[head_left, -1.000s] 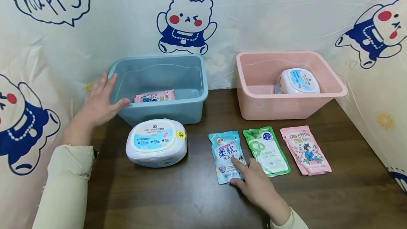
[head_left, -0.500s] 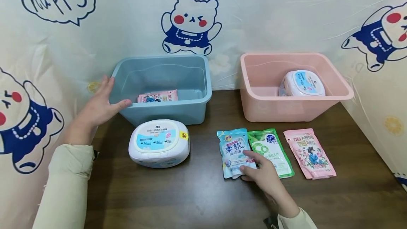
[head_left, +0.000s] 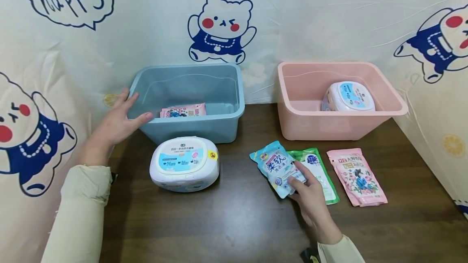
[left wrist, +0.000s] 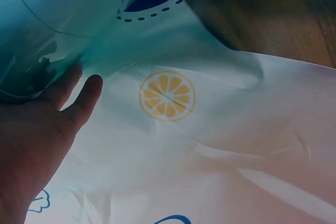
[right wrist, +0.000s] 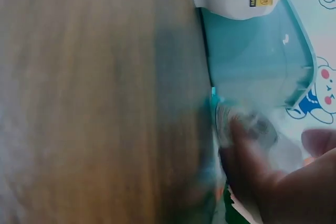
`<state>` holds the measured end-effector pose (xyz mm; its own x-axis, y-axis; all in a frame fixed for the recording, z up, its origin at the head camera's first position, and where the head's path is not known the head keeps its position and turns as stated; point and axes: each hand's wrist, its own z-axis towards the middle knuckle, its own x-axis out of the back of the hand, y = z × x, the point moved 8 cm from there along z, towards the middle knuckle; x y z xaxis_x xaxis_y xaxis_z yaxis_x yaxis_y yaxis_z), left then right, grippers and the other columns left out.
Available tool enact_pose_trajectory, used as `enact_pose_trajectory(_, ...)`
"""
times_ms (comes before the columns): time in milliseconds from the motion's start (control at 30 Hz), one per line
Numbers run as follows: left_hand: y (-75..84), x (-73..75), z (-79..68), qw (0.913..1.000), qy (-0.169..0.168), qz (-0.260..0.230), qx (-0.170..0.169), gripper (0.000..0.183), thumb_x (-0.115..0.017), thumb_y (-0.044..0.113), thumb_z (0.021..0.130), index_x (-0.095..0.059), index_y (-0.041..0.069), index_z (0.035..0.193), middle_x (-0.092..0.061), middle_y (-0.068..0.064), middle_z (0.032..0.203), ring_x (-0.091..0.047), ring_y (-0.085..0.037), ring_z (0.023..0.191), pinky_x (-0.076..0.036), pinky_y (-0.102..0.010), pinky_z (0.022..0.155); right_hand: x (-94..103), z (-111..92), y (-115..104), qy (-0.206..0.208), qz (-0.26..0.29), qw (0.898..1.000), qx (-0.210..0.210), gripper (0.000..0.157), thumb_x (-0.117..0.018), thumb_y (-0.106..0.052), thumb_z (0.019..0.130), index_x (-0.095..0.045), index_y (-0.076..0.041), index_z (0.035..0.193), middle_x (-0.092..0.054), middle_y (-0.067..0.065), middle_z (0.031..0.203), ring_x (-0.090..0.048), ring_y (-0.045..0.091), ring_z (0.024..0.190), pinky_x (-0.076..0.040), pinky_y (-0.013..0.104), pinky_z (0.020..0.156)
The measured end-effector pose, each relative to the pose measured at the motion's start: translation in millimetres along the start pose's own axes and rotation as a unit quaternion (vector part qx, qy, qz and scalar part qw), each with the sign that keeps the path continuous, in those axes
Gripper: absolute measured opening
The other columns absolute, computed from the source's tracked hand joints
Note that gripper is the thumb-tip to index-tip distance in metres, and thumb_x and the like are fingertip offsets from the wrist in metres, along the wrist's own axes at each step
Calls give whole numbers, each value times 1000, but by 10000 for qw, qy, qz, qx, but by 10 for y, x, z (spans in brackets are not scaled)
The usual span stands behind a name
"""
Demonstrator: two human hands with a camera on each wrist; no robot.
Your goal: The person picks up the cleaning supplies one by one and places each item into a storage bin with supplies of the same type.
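My right hand point(head_left: 311, 198) pinches the lower right part of a light-blue laundry detergent pouch point(head_left: 274, 167), thumb on its printed front. The pouch is tilted and overlaps a green-and-white pouch point(head_left: 317, 169) on the table. In the right wrist view the held pouch point(right wrist: 220, 121) is blurred, its far side hidden by the hand. My left hand point(head_left: 118, 123) rests at the left rim of a blue bin point(head_left: 190, 131), fingers spread and thumb over the front corner. A pink pouch point(head_left: 184, 111) lies inside that bin.
A white lidded tub point(head_left: 184, 177) stands before the blue bin. The pink bin point(head_left: 338, 127) at right holds a similar white tub point(head_left: 352, 96). A pink flowered pouch point(head_left: 358, 180) lies right of the green one. A printed cloth point(head_left: 153, 23) hangs behind the bins.
My right hand has gone from touching the flat light-blue pouch to gripping it. The pouch has shifted right and turned, its top leaning left. My left hand stays at the blue bin.
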<state>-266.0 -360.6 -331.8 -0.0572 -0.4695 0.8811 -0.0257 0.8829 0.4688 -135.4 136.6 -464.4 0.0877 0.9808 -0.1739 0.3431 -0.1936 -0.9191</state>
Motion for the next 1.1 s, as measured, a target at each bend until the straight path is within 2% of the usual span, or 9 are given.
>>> enact_pose_trajectory(233, -17, -7, 16, 10000, 0, -51, 31, 97, -51, 69, 94, -8, 16, 164, 19, -5, 167, 5, -53, 148, -15, -84, 99, -27, 65, 12, -94, -175, 9998, 79, 81, -58, 11, 93, -19, -10, 161, -30, 23, 151, -48, 33, 117, -55, 27, 83)
enact_pose_trajectory(500, -38, -9, 30, 9999, -79, -16, 81, 98, -51, 70, 93, -4, 20, 164, 20, -3, 167, 6, -52, 148, -15, -85, 99, 6, 127, -10, -302, -126, 9994, -65, 79, -56, 11, 94, -19, -11, 161, -31, 23, 150, -53, 29, 114, -56, 28, 83)
enact_pose_trajectory(667, -75, 36, 17, 9995, -271, 131, -12, 96, -47, 69, 96, 7, 25, 162, 21, 2, 166, 7, -50, 148, -11, -84, 100, 4, 135, -47, -398, -231, 9989, -39, 78, -57, 10, 94, -21, -11, 160, -31, 21, 152, -52, 29, 116, -55, 27, 86)
enact_pose_trajectory(767, -99, 47, -4, 9991, -396, 165, -62, 96, -45, 68, 97, 15, 27, 160, 25, 4, 164, 10, -48, 148, -9, -83, 102, -6, 130, -90, -418, -269, 9988, 49, 79, -57, 10, 94, -21, -11, 161, -31, 20, 152, -52, 29, 116, -55, 27, 87)
enact_pose_trajectory(900, -89, 61, -15, 9984, -469, 271, -138, 97, -45, 67, 98, 17, 24, 159, 29, 4, 162, 12, -45, 149, -9, -80, 104, -15, 119, -178, -415, -240, 9986, 227, 79, -58, 10, 93, -22, -10, 160, -33, 22, 150, -56, 23, 111, -56, 26, 85)
enact_pose_trajectory(1100, -79, 60, 3, 9970, -549, 533, -148, 99, -44, 69, 97, 16, 21, 160, 25, -1, 164, 7, -48, 149, -10, -79, 106, -55, 111, -376, -646, -138, 9954, 689, 78, -56, 12, 92, -19, -3, 159, -32, 26, 148, -61, 15, 106, -56, 26, 83)
